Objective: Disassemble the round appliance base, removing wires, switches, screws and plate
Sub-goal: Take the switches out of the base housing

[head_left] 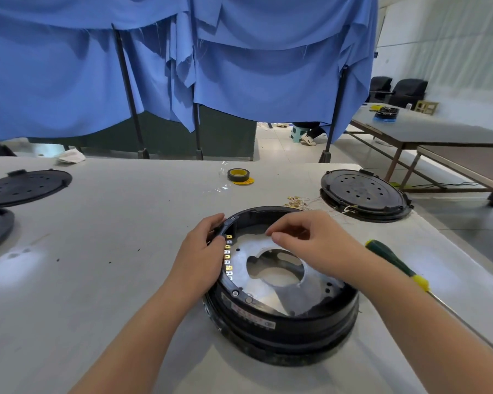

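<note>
Presently, the round black plastic appliance base [282,317] is seen lying flat on the grey table [111,280], open side up, near the front edge. Inside it a silver metal plate [279,291] with a large central hole is seated, and a row of small brass terminals [228,255] is lined along the left inner wall. The left hand [202,251] is curled over the left rim, gripping it. The right hand [310,243] is held above the plate, thumb and forefinger pinched together; what is pinched cannot be told. A green-and-yellow-handled screwdriver [396,263] is laid at the right.
</note>
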The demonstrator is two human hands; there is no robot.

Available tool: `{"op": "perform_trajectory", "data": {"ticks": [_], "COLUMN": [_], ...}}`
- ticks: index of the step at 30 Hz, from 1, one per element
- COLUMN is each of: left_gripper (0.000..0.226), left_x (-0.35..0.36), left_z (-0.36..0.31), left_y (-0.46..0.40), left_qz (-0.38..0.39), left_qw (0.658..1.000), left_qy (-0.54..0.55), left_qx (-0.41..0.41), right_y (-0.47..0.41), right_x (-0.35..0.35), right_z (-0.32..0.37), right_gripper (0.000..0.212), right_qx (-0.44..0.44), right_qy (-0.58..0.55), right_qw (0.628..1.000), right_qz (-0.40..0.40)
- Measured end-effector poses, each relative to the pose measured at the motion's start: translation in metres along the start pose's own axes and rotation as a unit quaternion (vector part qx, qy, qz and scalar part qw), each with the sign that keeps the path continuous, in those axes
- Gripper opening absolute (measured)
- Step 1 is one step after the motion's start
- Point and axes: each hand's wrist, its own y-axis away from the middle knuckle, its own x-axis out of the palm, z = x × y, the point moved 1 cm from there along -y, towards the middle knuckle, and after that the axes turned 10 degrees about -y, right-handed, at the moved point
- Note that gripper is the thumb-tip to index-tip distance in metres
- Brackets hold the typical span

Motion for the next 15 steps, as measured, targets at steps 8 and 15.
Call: {"op": "perform_trajectory", "data": {"ticks": [8,15], "left_gripper": [0.046,0.046], "left_x": [-0.007,-0.011], "left_z": [0.004,0.009], "left_y": [-0.004,-0.008], "left_qz": [0.002,-0.015], "left_qw": [1.000,1.000], "left_qy": [-0.011,0.002], "left_qx": [0.011,0.008], "right_y": [0.024,0.031], "right_x": [-0.009,-0.019], "right_z": [-0.017,-0.044], "right_gripper": [0.021,0.035], "right_qx": [-0.077,0.042], "right_qy": [0.140,0.006], "right_qw": [0.981,0.985], "right_qz": [-0.110,-0.166]}}
